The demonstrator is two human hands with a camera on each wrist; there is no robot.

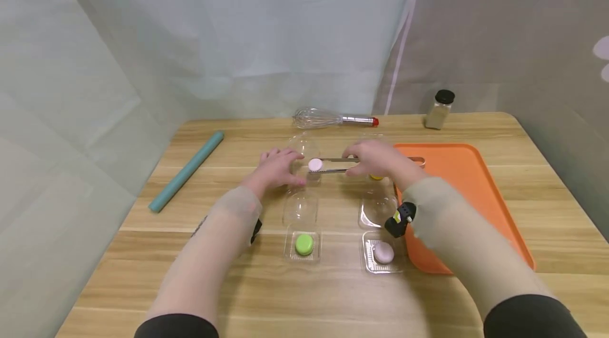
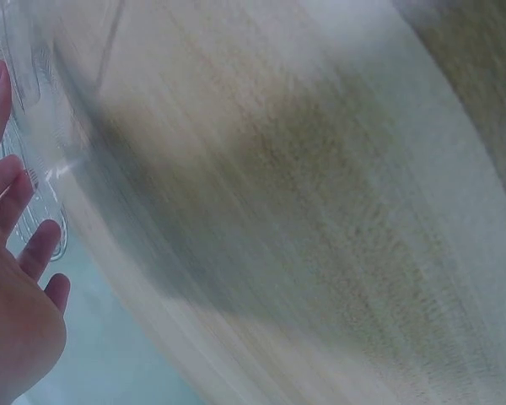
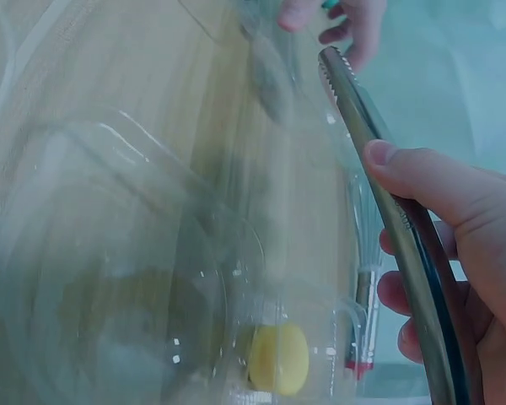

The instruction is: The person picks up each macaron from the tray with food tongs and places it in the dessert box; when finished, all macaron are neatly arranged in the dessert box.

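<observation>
My right hand (image 1: pixel 376 161) grips metal tongs (image 3: pixel 396 219), which point left across the table. At their tips is a pale pink macaron (image 1: pixel 315 165), above or in a clear plastic box; I cannot tell whether it touches the box. Just left of it, my left hand (image 1: pixel 278 169) has its fingers spread beside the clear plastic; contact is unclear. In the left wrist view, the left hand (image 2: pixel 21 287) shows at the edge, fingers extended. A yellow macaron (image 3: pixel 278 359) sits in a clear box beneath the right hand, mostly hidden in the head view.
Nearer the front, a green macaron (image 1: pixel 304 244) and a pale purple macaron (image 1: pixel 383 253) sit in clear boxes with raised lids. An orange tray (image 1: pixel 447 169) lies at right. Behind are a whisk (image 1: pixel 333 119) and a black-capped jar (image 1: pixel 439 111). A teal roll (image 1: pixel 186 171) lies left.
</observation>
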